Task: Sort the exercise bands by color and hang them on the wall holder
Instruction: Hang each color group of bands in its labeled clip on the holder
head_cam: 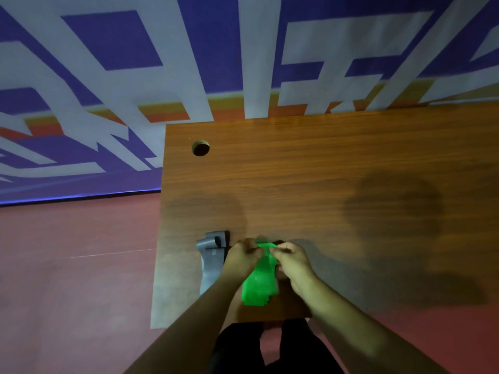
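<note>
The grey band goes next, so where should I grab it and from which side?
Probably pinch the grey band at its far end, where it curls up off the table; the rest lies flat. Come from the left, since the left hand and green band crowd its right.

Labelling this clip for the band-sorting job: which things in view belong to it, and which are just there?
Job: green band, pinched by left hand and right hand; grey band beside it.
Just there: table, its round hole, patterned wall.
</note>
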{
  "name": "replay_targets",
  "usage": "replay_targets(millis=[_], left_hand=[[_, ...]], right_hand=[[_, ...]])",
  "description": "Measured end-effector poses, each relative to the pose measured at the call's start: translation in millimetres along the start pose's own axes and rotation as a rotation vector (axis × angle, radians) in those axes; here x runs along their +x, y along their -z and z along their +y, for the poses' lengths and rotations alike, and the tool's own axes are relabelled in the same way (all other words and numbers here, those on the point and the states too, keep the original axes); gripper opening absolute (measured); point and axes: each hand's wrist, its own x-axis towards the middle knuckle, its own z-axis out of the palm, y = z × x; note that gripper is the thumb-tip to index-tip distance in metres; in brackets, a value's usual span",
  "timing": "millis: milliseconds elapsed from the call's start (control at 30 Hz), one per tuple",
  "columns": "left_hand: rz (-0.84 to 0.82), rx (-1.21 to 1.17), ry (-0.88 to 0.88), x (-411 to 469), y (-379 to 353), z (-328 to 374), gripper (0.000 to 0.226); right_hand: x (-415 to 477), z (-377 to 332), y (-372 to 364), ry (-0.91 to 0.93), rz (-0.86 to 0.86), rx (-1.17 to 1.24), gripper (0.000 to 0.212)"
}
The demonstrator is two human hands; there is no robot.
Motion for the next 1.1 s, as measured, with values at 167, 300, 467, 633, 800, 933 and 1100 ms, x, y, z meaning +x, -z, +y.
replay_targets(millis=[167,300,467,633,800,933,1100], left_hand=[[0.123,-0.188,-0.012,-25.5,4.5,15.4,0.021],[0.109,-0.356,-0.087,-52.0,21.8,42.4,0.016],[0.193,-0.425,-0.261,-79.4,45.4,92.0,0.013],[0.246,-0.422,-0.425,-113.4,65.4,149.5,0.017],[0.374,-0.358,-0.59,-143.9,98.1,212.4,0.032],[0.333,-0.308,-0.739,-163.7,128.1,263.2,0.018],[0.112,-0.208,-0.824,-182.2,176.5,314.3,0.031]], right_hand=[[-34.4,-18.4,20.8,0.195,-0.103,-0.017,0.015],[-58.0,-45.7,38.7,0.361,-0.174,-0.069,0.019],[-87.0,-98.9,64.3,0.626,-0.219,-0.17,0.012],[-117.3,-157.8,93.9,0.856,-0.236,-0.225,0.013],[-159.4,-223.6,120.5,0.981,-0.348,-0.282,0.008],[-201.6,-278.1,135.8,1.103,-0.451,-0.331,0.004],[-258.9,-339.3,144.3,1.171,-0.576,-0.289,0.005]])
